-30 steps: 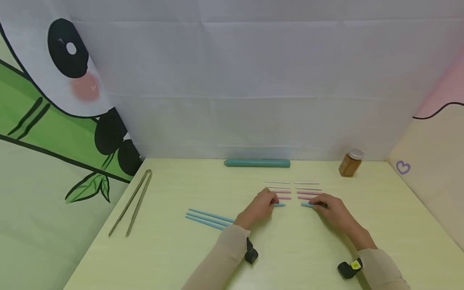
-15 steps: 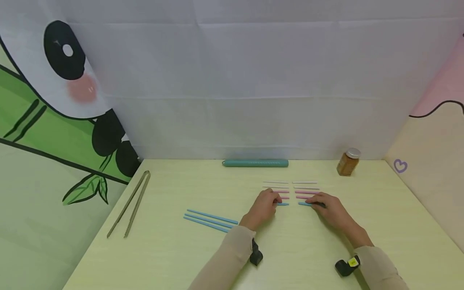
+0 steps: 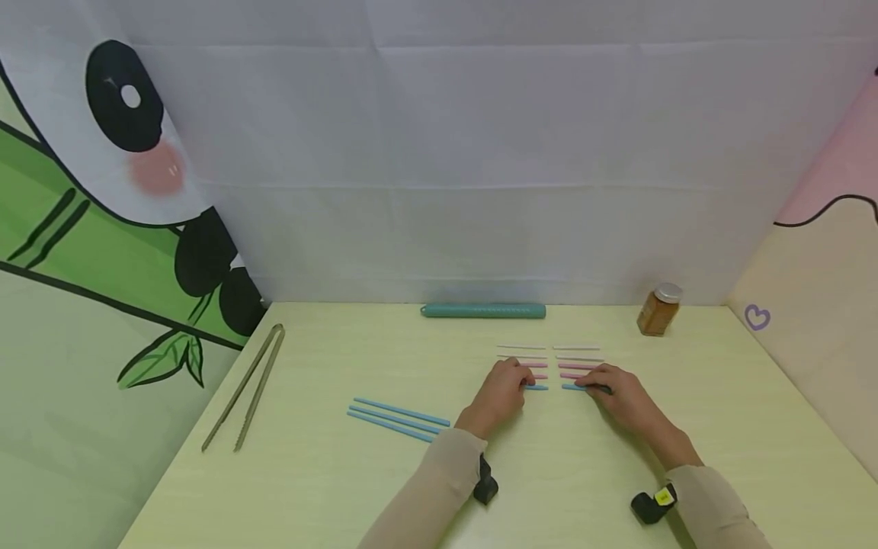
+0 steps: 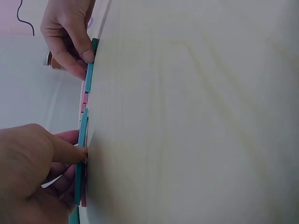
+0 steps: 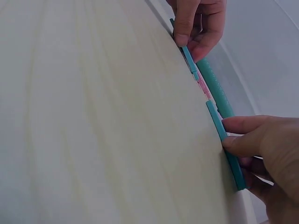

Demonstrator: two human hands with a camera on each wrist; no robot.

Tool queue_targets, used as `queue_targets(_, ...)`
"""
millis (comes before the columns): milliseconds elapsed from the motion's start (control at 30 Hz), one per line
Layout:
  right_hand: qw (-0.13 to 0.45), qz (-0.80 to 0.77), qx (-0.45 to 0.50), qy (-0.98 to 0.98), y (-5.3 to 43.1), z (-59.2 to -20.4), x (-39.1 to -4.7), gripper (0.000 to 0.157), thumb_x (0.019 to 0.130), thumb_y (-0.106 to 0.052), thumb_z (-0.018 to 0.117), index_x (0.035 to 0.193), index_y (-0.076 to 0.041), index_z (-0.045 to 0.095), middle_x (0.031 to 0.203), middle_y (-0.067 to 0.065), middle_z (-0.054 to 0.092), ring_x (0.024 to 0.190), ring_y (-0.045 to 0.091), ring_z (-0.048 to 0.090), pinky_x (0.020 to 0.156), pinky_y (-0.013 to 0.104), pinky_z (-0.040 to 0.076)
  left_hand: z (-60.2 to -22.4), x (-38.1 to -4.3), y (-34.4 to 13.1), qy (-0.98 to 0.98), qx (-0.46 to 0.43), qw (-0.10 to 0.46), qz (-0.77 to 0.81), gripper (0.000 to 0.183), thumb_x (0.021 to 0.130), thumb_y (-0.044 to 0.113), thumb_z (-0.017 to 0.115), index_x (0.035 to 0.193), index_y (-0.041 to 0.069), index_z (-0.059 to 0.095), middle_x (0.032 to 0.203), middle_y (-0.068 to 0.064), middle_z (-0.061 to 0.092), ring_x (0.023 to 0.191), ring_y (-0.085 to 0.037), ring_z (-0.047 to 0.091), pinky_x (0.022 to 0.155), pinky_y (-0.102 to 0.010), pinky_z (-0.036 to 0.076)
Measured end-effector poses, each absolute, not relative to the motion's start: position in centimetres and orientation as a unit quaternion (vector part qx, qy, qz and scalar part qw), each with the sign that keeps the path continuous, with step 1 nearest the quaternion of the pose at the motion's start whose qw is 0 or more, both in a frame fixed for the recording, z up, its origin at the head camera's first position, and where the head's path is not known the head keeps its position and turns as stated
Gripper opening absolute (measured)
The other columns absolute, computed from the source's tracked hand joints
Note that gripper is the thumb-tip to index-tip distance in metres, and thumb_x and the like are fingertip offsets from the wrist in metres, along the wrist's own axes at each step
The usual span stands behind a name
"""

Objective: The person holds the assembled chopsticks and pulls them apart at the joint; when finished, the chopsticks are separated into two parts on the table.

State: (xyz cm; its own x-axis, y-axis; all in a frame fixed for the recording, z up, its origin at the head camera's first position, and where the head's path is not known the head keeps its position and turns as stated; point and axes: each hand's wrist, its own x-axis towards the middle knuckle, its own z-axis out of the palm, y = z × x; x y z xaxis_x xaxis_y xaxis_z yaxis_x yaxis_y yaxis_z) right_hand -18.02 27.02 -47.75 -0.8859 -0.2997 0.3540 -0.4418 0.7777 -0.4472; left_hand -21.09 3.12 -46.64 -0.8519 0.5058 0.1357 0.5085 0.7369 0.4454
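Note:
My left hand [image 3: 497,396] pinches a short blue stick [image 4: 81,172] between thumb and fingers, low at the table top. My right hand [image 3: 631,404] pinches a similar blue stick [image 5: 226,149], in line with the first and separated by a small gap. Just behind lie two columns of thin sticks: pink sticks [image 3: 575,366] nearest the hands, then thin white sticks [image 3: 578,348] farther back. The hands cover part of the pink ones. Left of my left forearm, several longer blue sticks [image 3: 394,419] lie side by side, their right ends partly hidden by the sleeve.
A green tube-like case [image 3: 483,311] lies along the table's back edge. A small brown jar [image 3: 660,309] with a silver lid stands at the back right. Long metal tongs [image 3: 247,389] lie at the left. A printed cloth [image 3: 439,152] rises behind the table [image 3: 562,488].
Both hands keep hold of their blue sticks. The left hand has shifted slightly right and the right hand slightly left, so the gap between the sticks is narrower.

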Motion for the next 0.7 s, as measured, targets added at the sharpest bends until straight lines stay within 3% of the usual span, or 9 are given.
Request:
queue_targets(233, 0.127, 0.262, 0.192, -0.937, 26.9, -47.5, -17.9, 0.019, 0.081, 0.005, 0.069, 0.097, -0.005, 0.075, 0.098, 0.009, 0.068, 0.094, 0.029, 0.063, 0.081, 0.045, 0.051, -46.5, -20.8, 3.4, -0.938, -0.258, -0.003, -0.234, 0.018, 0.089, 0.002, 0.063, 0.1, 0.012, 0.071, 0.095, -0.001, 0.059, 0.092, -0.017, 0.052, 0.088, -0.026, 0.046)
queue_targets(400, 0.11, 0.255, 0.177, -0.944, 26.2, -46.7, -17.8, 0.02, 0.084, 0.002, 0.067, 0.102, -0.005, 0.073, 0.105, 0.013, 0.066, 0.1, 0.033, 0.061, 0.086, 0.05, 0.049, -46.0, -20.6, 2.9, -0.937, -0.269, 0.023, -0.221, 0.016, 0.091, 0.005, 0.061, 0.101, 0.013, 0.071, 0.096, -0.001, 0.059, 0.091, -0.018, 0.053, 0.085, -0.026, 0.047)
queue_targets(567, 0.14, 0.257, 0.215, -0.932, 24.8, -45.6, -17.6, 0.021, 0.084, 0.002, 0.068, 0.102, -0.006, 0.073, 0.1, 0.006, 0.065, 0.093, 0.024, 0.061, 0.08, 0.042, 0.052, -44.3, -20.9, 0.8, -0.924, -0.275, 0.032, -0.262, 0.015, 0.094, 0.01, 0.059, 0.104, 0.01, 0.07, 0.095, -0.001, 0.058, 0.088, -0.016, 0.053, 0.079, -0.024, 0.047)
queue_targets(700, 0.155, 0.273, 0.251, -0.916, 23.1, -44.8, -17.5, 0.018, 0.084, 0.001, 0.069, 0.101, -0.006, 0.072, 0.096, 0.003, 0.064, 0.087, 0.02, 0.062, 0.075, 0.035, 0.054, -42.4, -21.4, -2.4, -0.914, -0.26, 0.018, -0.311, 0.017, 0.097, 0.012, 0.055, 0.107, 0.007, 0.068, 0.098, -0.003, 0.059, 0.089, -0.016, 0.054, 0.081, -0.029, 0.048)
